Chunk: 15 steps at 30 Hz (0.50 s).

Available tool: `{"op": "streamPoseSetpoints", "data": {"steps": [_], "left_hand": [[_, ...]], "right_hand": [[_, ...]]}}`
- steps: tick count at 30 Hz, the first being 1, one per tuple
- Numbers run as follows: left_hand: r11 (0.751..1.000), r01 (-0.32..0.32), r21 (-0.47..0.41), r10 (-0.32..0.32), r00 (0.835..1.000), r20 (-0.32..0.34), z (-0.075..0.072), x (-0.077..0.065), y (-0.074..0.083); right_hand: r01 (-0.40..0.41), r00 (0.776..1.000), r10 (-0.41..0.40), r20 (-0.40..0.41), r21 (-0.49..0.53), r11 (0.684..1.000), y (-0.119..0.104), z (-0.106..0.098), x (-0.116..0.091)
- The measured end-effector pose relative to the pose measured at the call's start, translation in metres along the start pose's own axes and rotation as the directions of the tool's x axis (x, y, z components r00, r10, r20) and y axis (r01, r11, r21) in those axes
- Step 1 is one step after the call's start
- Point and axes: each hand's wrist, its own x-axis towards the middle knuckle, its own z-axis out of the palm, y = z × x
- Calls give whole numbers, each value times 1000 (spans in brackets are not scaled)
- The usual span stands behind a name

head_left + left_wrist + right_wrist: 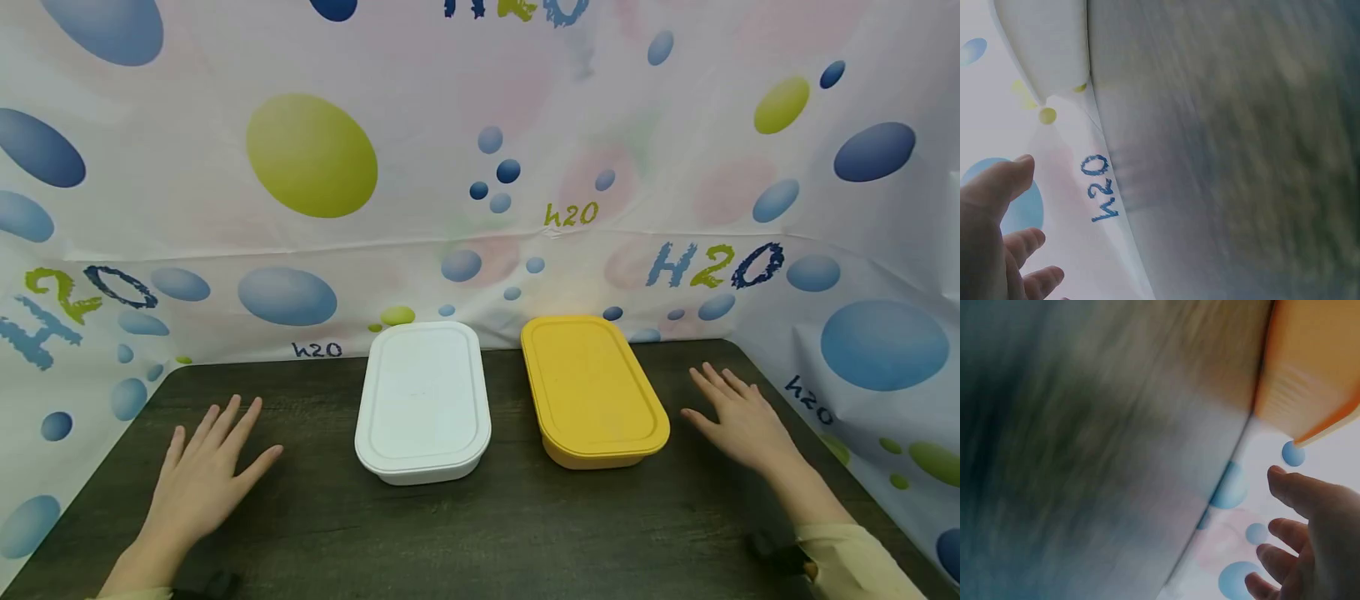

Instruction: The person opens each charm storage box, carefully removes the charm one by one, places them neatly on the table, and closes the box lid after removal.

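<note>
A white lidded container sits at the back middle of the dark table, its lid on. To its right stands a yellow lidded container, slightly turned, also covered; what either one contains is hidden. My left hand is spread over the left part of the table, apart from the white container. On the far side, my right hand has its fingers stretched out to the right of the yellow container. Neither hand holds anything. The left wrist view catches the white container's side; the right wrist view shows the yellow one's wall.
The dark wood-look table ends at a white sheet printed with blue and green dots and H2O lettering. This sheet rises behind the table and along both sides. A gap of table separates the two containers.
</note>
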Motion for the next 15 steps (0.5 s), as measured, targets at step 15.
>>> {"op": "streamPoseSetpoints", "data": {"steps": [15], "left_hand": [[993,-68,-97,70,997,14,-9,-1,23]], "right_hand": [[35,999,-37,3,316,948,-34,-19,-5]]}}
